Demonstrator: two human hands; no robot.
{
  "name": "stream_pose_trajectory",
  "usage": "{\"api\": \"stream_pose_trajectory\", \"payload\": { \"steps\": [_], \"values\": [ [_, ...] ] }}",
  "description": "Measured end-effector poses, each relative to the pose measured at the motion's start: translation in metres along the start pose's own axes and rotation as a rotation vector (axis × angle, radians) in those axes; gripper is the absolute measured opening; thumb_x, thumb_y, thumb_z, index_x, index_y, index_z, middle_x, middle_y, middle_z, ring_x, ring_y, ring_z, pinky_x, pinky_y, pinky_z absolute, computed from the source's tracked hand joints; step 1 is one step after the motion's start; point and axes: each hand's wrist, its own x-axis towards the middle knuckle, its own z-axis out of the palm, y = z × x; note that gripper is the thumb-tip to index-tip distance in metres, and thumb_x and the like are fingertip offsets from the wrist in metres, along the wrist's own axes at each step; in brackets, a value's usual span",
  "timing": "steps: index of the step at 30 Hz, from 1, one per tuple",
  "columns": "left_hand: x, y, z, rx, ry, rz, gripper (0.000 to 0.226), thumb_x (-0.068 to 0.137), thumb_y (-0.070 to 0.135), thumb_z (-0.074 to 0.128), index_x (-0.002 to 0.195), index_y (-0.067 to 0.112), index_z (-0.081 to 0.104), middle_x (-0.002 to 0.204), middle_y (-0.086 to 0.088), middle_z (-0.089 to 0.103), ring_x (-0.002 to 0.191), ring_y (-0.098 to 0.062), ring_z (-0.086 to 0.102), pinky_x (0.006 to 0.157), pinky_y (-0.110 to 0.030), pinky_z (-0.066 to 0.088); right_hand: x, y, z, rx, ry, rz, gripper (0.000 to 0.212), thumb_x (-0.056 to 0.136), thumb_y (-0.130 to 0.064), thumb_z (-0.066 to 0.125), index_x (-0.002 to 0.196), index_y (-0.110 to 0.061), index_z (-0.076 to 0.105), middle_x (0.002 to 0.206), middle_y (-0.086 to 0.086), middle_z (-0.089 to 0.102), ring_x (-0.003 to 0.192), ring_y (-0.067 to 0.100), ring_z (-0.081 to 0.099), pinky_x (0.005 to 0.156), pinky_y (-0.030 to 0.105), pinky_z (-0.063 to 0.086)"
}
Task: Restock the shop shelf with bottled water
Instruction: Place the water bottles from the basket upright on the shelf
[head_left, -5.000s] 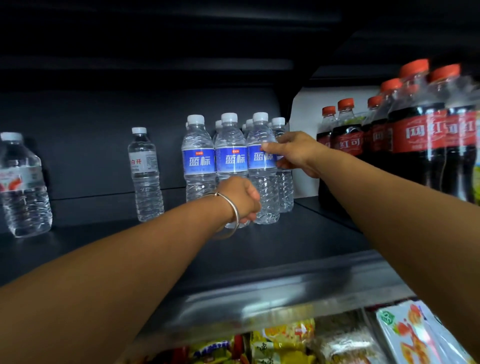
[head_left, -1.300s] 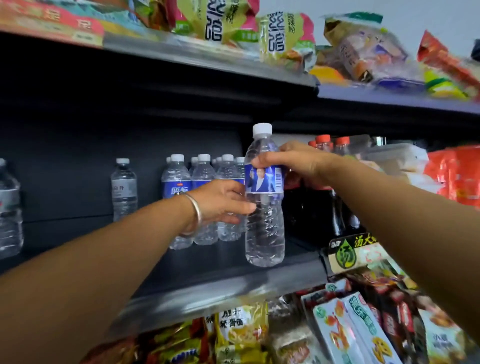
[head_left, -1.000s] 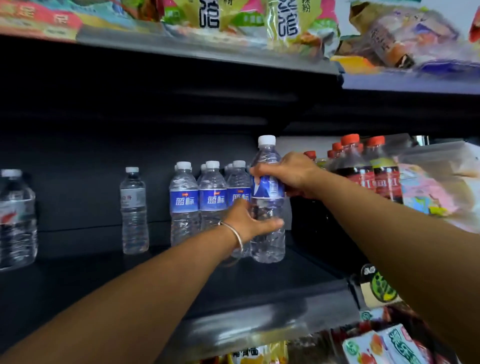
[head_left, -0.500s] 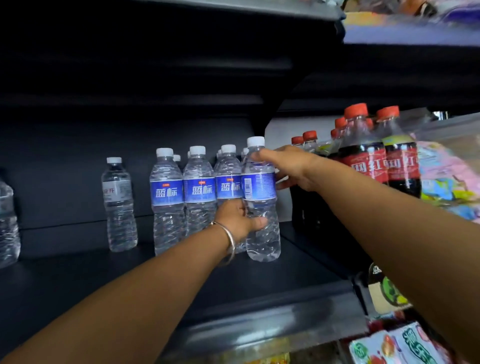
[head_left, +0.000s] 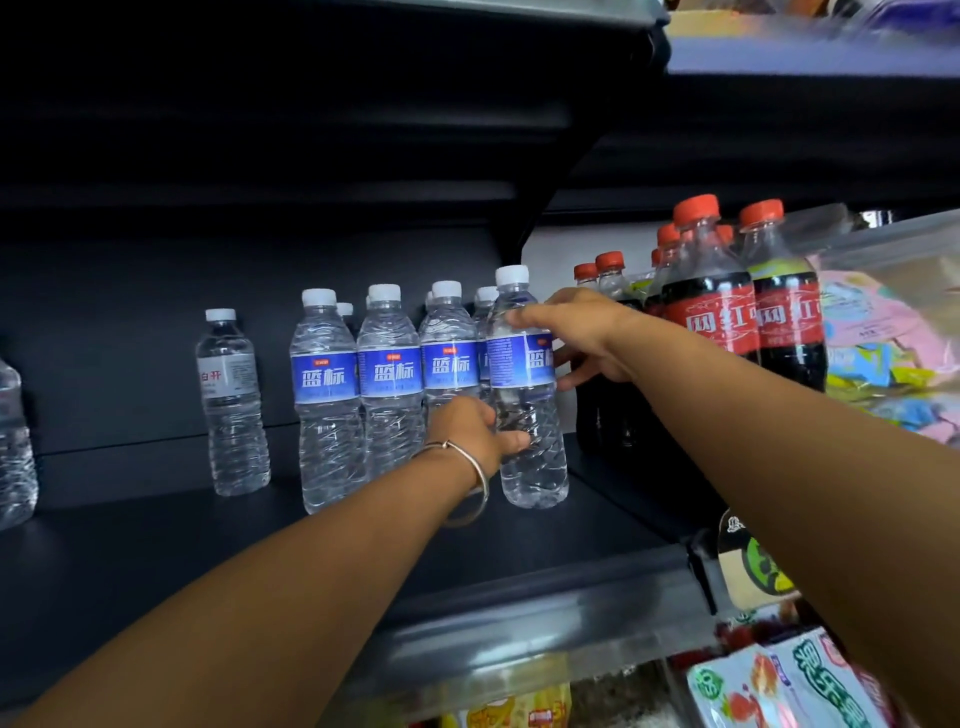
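Observation:
A clear water bottle (head_left: 527, 395) with a blue label and white cap stands upright on the dark shelf (head_left: 260, 545), at the right end of a row of like bottles (head_left: 358, 395). My right hand (head_left: 582, 338) grips it at the shoulder and label. My left hand (head_left: 478, 426), with a metal bangle on the wrist, wraps around its lower body. More blue-label bottles stand behind the front row, partly hidden.
A white-label water bottle (head_left: 231, 405) stands alone left of the row, and another bottle (head_left: 13, 447) is at the far left edge. Red-capped cola bottles (head_left: 727, 301) fill the neighbouring shelf on the right. Snack packets (head_left: 779, 680) lie on the shelf below.
The bottle came down from in front of the shelf and now stands at the right end of the row. It has turned so its label text faces more forward. Both hands stay on it.

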Motion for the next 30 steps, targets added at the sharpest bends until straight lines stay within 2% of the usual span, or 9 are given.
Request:
{"api": "stream_pose_trajectory", "payload": {
  "steps": [4,8,10,16,19,21,23,26,30],
  "values": [
    [0.0,0.0,-0.001,0.009,0.047,-0.013,0.034,0.074,0.022,0.077,0.065,0.015,0.046,0.081,-0.014,0.064,0.074,-0.026,0.061,0.08,-0.042,0.055,0.001,-0.002,0.003,0.002,0.021,0.006,0.036,0.081,-0.038,0.07,0.1,-0.011,0.056,0.092,0.011,0.068,0.085,0.03,0.067,0.07,0.054,0.057],
    [0.002,-0.003,-0.001,0.084,0.033,-0.004,0.019,0.079,0.022,0.072,0.075,0.016,0.054,0.087,-0.007,0.065,0.08,-0.022,0.059,0.074,-0.027,0.047,0.009,-0.002,0.013,-0.032,0.13,-0.009,0.038,0.076,-0.039,0.075,0.084,-0.009,0.054,0.093,0.016,0.068,0.083,0.034,0.069,0.063,0.055,0.057],
    [0.002,-0.007,0.0,0.105,0.003,0.006,0.02,0.08,0.02,0.07,0.072,0.019,0.053,0.086,-0.004,0.061,0.08,-0.018,0.055,0.073,-0.024,0.043,0.013,-0.002,0.016,-0.054,0.176,-0.004,0.04,0.075,-0.039,0.076,0.087,-0.008,0.052,0.092,0.013,0.067,0.079,0.031,0.068,0.062,0.054,0.057],
    [0.007,-0.017,-0.001,0.081,-0.044,-0.003,0.025,0.082,0.011,0.066,0.067,0.021,0.05,0.084,-0.004,0.06,0.084,-0.021,0.06,0.079,-0.025,0.048,0.03,0.0,0.026,-0.128,0.217,0.04,0.054,0.073,-0.045,0.076,0.105,-0.006,0.058,0.086,0.009,0.062,0.066,0.025,0.061,0.046,0.04,0.054],
    [0.007,-0.022,-0.002,0.084,-0.051,-0.008,0.028,0.081,0.007,0.066,0.063,0.022,0.05,0.086,-0.006,0.061,0.093,-0.026,0.064,0.084,-0.028,0.052,0.035,-0.003,0.026,-0.095,0.185,0.085,0.055,0.072,-0.044,0.077,0.102,-0.002,0.059,0.075,0.01,0.062,0.064,0.026,0.063,0.053,0.046,0.057],
    [0.008,-0.024,-0.003,0.089,-0.065,-0.009,0.03,0.081,0.004,0.064,0.06,0.021,0.051,0.084,-0.008,0.063,0.094,-0.027,0.065,0.084,-0.029,0.053,0.038,-0.002,0.027,-0.065,0.19,0.096,0.053,0.072,-0.042,0.078,0.102,-0.001,0.06,0.072,0.01,0.062,0.06,0.024,0.062,0.052,0.045,0.056],
    [0.009,-0.026,-0.003,0.074,-0.069,-0.021,0.03,0.082,0.002,0.063,0.061,0.021,0.051,0.084,-0.007,0.062,0.093,-0.026,0.065,0.083,-0.028,0.052,0.04,0.001,0.03,-0.062,0.2,0.087,0.053,0.073,-0.041,0.077,0.104,-0.002,0.059,0.08,0.01,0.065,0.061,0.023,0.062,0.051,0.043,0.056],
    [0.009,-0.027,-0.003,0.047,-0.064,-0.032,0.03,0.081,0.001,0.061,0.062,0.022,0.051,0.085,-0.007,0.063,0.093,-0.026,0.065,0.083,-0.029,0.052,0.041,0.004,0.032,-0.071,0.211,0.071,0.056,0.074,-0.042,0.076,0.109,-0.002,0.059,0.1,0.014,0.067,0.073,0.028,0.066,0.057,0.045,0.058],
    [0.008,-0.026,-0.005,0.038,-0.082,-0.035,0.03,0.08,0.0,0.06,0.063,0.022,0.051,0.093,-0.012,0.068,0.096,-0.028,0.065,0.087,-0.033,0.053,0.041,0.006,0.032,-0.047,0.204,0.057,0.054,0.074,-0.042,0.075,0.11,-0.004,0.058,0.099,0.011,0.067,0.067,0.022,0.063,0.048,0.038,0.053]
  ]
}}
